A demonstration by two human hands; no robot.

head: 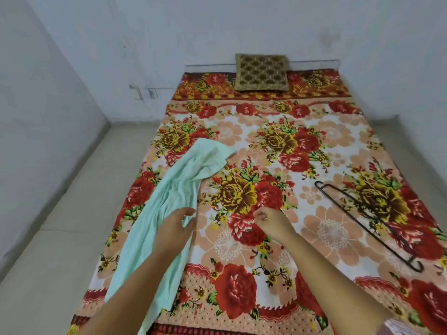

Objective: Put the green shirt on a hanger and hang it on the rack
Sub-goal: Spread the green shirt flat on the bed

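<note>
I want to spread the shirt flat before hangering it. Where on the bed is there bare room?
The widest bare stretch of bed runs from the cushion down to the hands, between the shirt on the left edge and the hanger on the right. It is crowded by the left hand and right hand.

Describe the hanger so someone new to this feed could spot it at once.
Start from the bed with the floral sheet that fills the view, then look to its right side, well away from the green shirt on the left edge. There a hanger lies flat on the sheet, beyond the right hand. It is the only thin, dark, rigid outline on the cloth, hook end nearest the camera.
</note>
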